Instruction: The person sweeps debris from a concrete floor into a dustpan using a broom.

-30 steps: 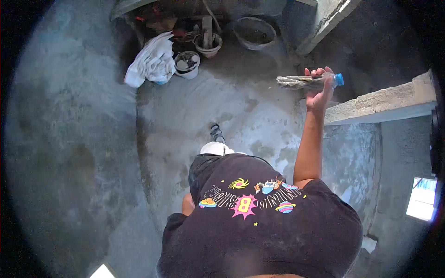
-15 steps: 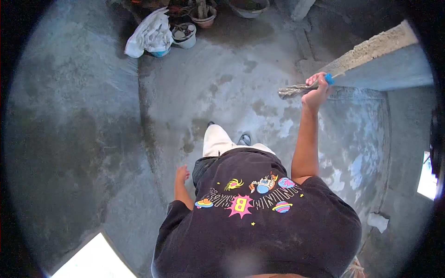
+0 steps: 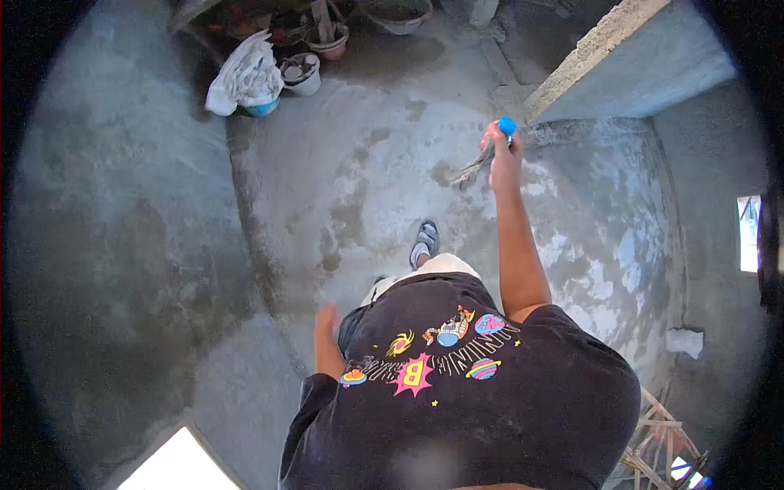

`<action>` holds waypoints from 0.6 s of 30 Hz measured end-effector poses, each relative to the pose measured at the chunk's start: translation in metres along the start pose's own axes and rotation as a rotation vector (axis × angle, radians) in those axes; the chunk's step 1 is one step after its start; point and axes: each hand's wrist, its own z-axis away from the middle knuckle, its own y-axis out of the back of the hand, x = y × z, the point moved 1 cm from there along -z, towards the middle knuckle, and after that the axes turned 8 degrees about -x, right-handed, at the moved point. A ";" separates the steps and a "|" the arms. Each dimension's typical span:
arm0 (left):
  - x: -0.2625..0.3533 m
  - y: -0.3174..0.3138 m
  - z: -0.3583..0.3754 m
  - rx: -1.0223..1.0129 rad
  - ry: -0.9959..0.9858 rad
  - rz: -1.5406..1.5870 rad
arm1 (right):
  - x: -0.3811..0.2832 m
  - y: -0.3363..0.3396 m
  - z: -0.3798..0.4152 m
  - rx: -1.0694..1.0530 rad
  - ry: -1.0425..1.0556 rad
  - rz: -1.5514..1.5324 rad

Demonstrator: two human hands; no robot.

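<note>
Blue-capped item, held in your right grip above a patchy floor

Grip, right (image 3: 501, 155): closed around the blue-capped item (image 3: 507, 126); cap at the top of the fist, beside the thumb. A crumpled greyish length (image 3: 468, 174) extends from the lower left of the fist, blurred; whether it joins the cap, cannot tell. Arm extended ahead of you.

Grip, left (image 3: 327, 317): beside your hip, blurred; open or closed, cannot tell. Nearest thing: your dark shirt (image 3: 490, 408), printed with planets, a star and a pink burst marked "B".

Foot, one, sandalled (image 3: 425, 237): on the grey, damp-marked floor (image 3: 384, 139), ahead of your pale trousers (image 3: 445, 264).

Low wall (image 3: 637, 73), rough-edged: just beyond your right grip, to the right.

Containers, far left: white bundle (image 3: 251, 72) on a teal container (image 3: 263, 109); white bucket (image 3: 304, 80), filled, just beside; reddish pot (image 3: 331, 49) holding an upright wooden piece (image 3: 322, 20); wide basin (image 3: 398, 24).

Sundries, right: pale block (image 3: 684, 343) and, nearer you, crossed wooden strips (image 3: 657, 433).
</note>
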 end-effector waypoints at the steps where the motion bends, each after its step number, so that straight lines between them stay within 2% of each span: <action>1: -0.003 0.007 -0.007 0.148 -0.083 0.211 | -0.001 -0.012 0.017 -0.011 -0.003 0.006; 2: 0.001 0.017 -0.011 0.299 -0.161 0.423 | 0.000 -0.026 0.032 -0.047 -0.087 -0.034; 3: 0.055 0.059 0.025 0.223 0.001 0.808 | 0.002 -0.038 0.045 -0.083 -0.175 -0.073; 4: 0.043 0.058 0.007 0.207 -0.117 0.789 | 0.010 -0.047 0.054 -0.138 -0.235 0.005; 5: 0.072 0.078 0.024 0.190 -0.097 0.739 | 0.013 -0.059 0.063 -0.159 -0.249 0.010; 6: 0.089 0.083 0.030 0.248 -0.241 0.729 | 0.020 -0.073 0.076 -0.192 -0.343 -0.016; 7: 0.117 0.095 0.052 0.212 -0.319 0.710 | 0.022 -0.085 0.091 -0.223 -0.447 -0.041; 10: 0.163 0.112 0.090 0.153 -0.524 0.719 | 0.030 -0.117 0.127 -0.183 -0.441 -0.146; 11: 0.160 0.108 0.092 0.165 -0.523 0.724 | 0.033 -0.124 0.131 -0.157 -0.385 -0.178; 14: 0.147 0.109 0.109 0.253 -0.556 0.755 | 0.034 -0.146 0.146 -0.130 -0.392 -0.126; 16: 0.124 0.104 0.123 0.318 -0.422 0.732 | 0.025 -0.153 0.149 -0.170 -0.399 -0.093; 17: 0.112 0.099 0.127 0.328 -0.429 0.735 | 0.024 -0.155 0.149 -0.214 -0.414 -0.057; 18: 0.092 0.091 0.131 0.309 -0.317 0.774 | 0.022 -0.154 0.151 -0.225 -0.409 -0.060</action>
